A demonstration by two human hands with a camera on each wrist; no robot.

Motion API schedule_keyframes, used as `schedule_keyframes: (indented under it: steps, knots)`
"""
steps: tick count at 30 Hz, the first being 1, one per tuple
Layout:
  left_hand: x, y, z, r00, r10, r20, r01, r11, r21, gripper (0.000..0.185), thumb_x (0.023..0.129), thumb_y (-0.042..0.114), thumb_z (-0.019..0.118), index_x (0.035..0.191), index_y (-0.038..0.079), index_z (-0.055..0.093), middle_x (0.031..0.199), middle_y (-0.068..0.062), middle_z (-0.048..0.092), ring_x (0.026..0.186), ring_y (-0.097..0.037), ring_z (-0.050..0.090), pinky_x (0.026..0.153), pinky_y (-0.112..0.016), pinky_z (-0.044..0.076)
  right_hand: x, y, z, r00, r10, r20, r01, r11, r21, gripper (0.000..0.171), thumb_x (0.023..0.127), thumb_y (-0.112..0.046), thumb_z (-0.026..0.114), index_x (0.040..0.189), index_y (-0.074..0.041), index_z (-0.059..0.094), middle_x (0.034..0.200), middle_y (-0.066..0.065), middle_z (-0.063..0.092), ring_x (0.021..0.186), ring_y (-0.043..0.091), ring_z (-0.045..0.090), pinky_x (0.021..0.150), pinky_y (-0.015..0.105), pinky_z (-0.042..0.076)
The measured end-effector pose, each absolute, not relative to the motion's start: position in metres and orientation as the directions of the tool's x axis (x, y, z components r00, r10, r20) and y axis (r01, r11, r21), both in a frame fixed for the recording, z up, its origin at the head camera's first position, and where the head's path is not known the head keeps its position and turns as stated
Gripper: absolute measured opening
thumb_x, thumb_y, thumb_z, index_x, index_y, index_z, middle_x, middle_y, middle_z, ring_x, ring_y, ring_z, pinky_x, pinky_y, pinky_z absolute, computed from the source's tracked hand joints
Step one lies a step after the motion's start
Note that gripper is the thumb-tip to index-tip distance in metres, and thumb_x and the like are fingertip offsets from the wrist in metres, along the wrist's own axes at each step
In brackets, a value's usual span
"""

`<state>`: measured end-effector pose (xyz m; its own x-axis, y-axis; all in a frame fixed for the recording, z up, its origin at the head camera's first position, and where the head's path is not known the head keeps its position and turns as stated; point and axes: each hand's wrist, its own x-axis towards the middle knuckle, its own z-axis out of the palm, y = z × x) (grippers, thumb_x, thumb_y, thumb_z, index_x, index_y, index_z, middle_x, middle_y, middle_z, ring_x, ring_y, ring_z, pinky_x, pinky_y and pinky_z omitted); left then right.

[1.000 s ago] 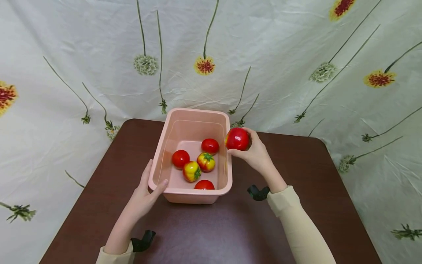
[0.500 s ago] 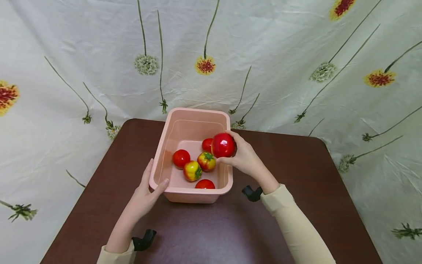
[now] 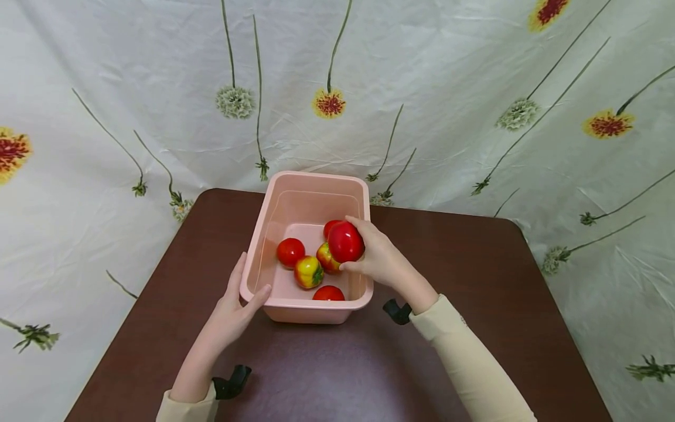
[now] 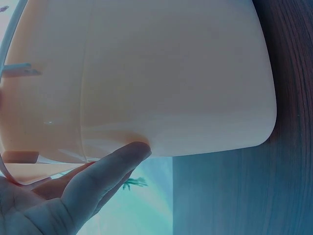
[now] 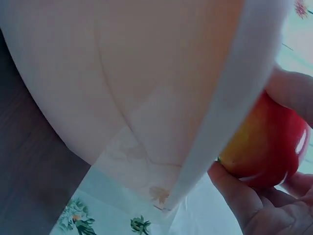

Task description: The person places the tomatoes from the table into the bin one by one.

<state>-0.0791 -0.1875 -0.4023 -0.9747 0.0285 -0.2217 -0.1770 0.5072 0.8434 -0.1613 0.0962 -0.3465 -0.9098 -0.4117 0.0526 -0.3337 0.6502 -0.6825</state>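
far red tomato (image 3: 331,225): mostly hidden | striped tomato (image 3: 325,258): half hidden

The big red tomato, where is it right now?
In the head view, the big red tomato is in the right hand, inside the right side of the pink tub, just above a yellow-red tomato.
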Motion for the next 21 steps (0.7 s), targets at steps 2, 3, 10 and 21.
schedule_keyframes:
  steps: [2, 3, 10, 21]
  knots:
    - [-0.079, -0.187, -0.402, -0.976, 0.029, -0.217, -0.173, 0.505, 0.846, 0.098, 0.094, 0.046, 0.06, 0.159, 0.026, -0.01, 0.165, -0.016, 0.007, 0.147, -0.045, 0.02, 0.112, -0.067, 0.021, -0.16, 0.093, -0.347, -0.897, -0.439, 0.061, -0.367, 0.659, -0.656, 0.092, 0.073, -0.011, 0.086, 0.15, -0.006, 0.036, 0.147, 0.015, 0.045, 0.133, 0.033, 0.047, 0.101, 0.048, 0.05]
    - [-0.079, -0.187, -0.402, -0.976, 0.028, -0.215, -0.171, 0.504, 0.846, 0.097, 0.094, 0.046, 0.06, 0.159, 0.025, -0.01, 0.165, -0.017, 0.007, 0.147, -0.046, 0.021, 0.112, -0.067, 0.021, -0.16, 0.092, -0.348, -0.892, -0.449, 0.061, -0.379, 0.666, -0.643, 0.092, 0.073, -0.011, 0.086, 0.15, -0.005, 0.036, 0.147, 0.015, 0.045, 0.133, 0.032, 0.047, 0.101, 0.048, 0.05]
    - [-0.079, -0.187, -0.403, -0.976, 0.026, -0.216, -0.173, 0.505, 0.846, 0.097, 0.094, 0.045, 0.06, 0.159, 0.025, -0.01, 0.165, -0.018, 0.008, 0.147, -0.046, 0.021, 0.113, -0.067, 0.021, -0.156, 0.085, -0.353, -0.879, -0.475, 0.036, -0.411, 0.719, -0.56, 0.091, 0.075, -0.014, 0.086, 0.15, -0.006, 0.036, 0.146, 0.017, 0.044, 0.132, 0.033, 0.049, 0.102, 0.046, 0.049]
    - [-0.081, -0.186, -0.404, -0.975, 0.027, -0.22, -0.178, 0.499, 0.848, 0.1, 0.093, 0.05, 0.06, 0.158, 0.027, -0.012, 0.165, -0.017, 0.005, 0.147, -0.048, 0.018, 0.108, -0.069, 0.026, -0.156, 0.086, -0.357, -0.877, -0.479, 0.04, -0.44, 0.767, -0.467, 0.078, 0.08, -0.021, 0.083, 0.147, -0.008, 0.044, 0.149, 0.016, 0.043, 0.138, 0.032, 0.043, 0.106, 0.045, 0.046]
